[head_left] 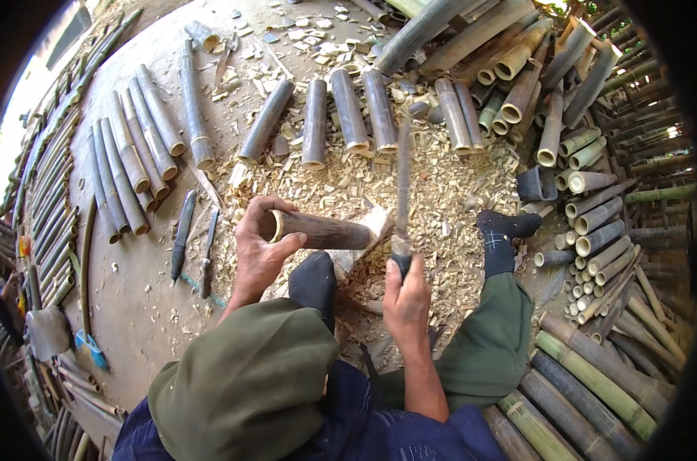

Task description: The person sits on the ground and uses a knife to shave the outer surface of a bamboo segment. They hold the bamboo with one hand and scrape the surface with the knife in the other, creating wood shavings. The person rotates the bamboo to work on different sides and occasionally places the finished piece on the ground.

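My left hand (258,253) is closed around the open end of a short brown bamboo tube (325,232), thumb on its near side. The tube lies almost level, and its right end is against a pale, chipped wooden block (375,224). In my right fist (407,301) is the dark handle of a machete (403,173), its long blade pointing away from me, just right of the block and apart from the tube. My left foot (314,283) in a dark sock is right below the tube.
Bamboo chips (448,207) cover the ground. Cut tubes (314,123) lie in a row beyond my hands, with longer ones (125,146) at the left. Two knives (182,234) lie left of my left hand. Stacked bamboo (598,223) and a dark container (536,184) stand right.
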